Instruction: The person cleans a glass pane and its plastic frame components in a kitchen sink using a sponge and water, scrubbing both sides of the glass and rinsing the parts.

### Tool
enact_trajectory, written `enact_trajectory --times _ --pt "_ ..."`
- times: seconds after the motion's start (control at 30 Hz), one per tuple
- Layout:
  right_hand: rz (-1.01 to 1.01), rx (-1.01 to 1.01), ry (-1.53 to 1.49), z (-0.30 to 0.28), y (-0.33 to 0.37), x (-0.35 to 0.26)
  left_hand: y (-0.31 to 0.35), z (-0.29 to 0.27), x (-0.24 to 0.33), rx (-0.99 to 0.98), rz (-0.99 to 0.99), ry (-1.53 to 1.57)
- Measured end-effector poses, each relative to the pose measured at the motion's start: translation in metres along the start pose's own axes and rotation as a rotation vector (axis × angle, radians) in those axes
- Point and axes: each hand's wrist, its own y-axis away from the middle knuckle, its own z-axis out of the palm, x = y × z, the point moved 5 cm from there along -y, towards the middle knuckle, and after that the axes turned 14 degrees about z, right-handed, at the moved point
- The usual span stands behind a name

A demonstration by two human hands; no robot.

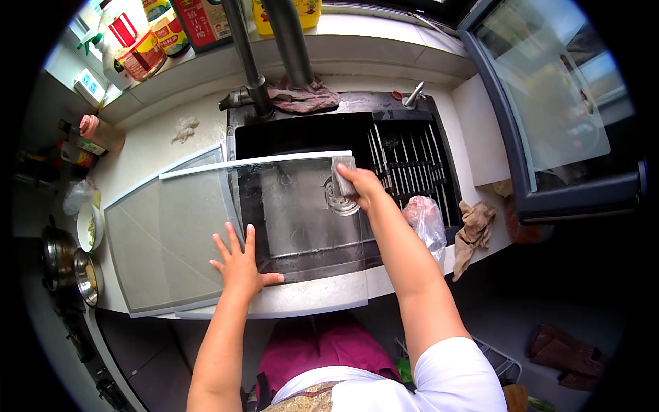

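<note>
A clear glass shelf (274, 159) with pale trim along its far and near edges lies across the sink (302, 134) and the counter to its left. My left hand (241, 264) rests on this glass with its fingers spread. At the shelf's far right corner, my right hand (362, 187) grips a folded grey cloth (342, 176) against the glass and trim. Partly under the left end sits a second trimmed glass shelf (154, 247). The sink drain (341, 199) shows through the upper glass, and wet smears mark the surface.
A drying rack (412, 161) spans the sink's right side, with a plastic bag (427, 226) and brown rag (473, 230) nearby. The faucet (257, 93) and a reddish cloth (302, 96) are behind. An open window (549, 103) juts in at right; bowls (88, 275) stand left.
</note>
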Motion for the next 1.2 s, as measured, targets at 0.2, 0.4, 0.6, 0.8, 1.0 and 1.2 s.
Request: enact_trajectory --times 0.2,0.4,0.6,0.8,1.0,1.2 --pt "0.319 -0.122 0.329 -0.043 0.075 0.081 0.002 -0.003 0.0 -0.031 -0.017 0.018" --pt "0.132 -0.064 0.234 -0.001 0.022 0.002 0.001 -0.001 0.0 -0.016 -0.011 0.015" --pt "-0.114 0.092 -0.09 0.007 -0.004 -0.017 0.0 -0.002 0.001 -0.013 0.001 -0.01" --pt "0.202 -0.006 0.221 -0.024 0.08 0.067 0.002 -0.001 -0.001 -0.016 -0.006 -0.018" --pt "0.198 0.11 0.571 -0.038 0.083 0.056 0.0 0.002 -0.002 -0.004 -0.018 -0.016" --pt "-0.074 0.046 0.301 0.022 0.036 0.004 0.001 0.001 -0.015 0.062 -0.122 0.059"
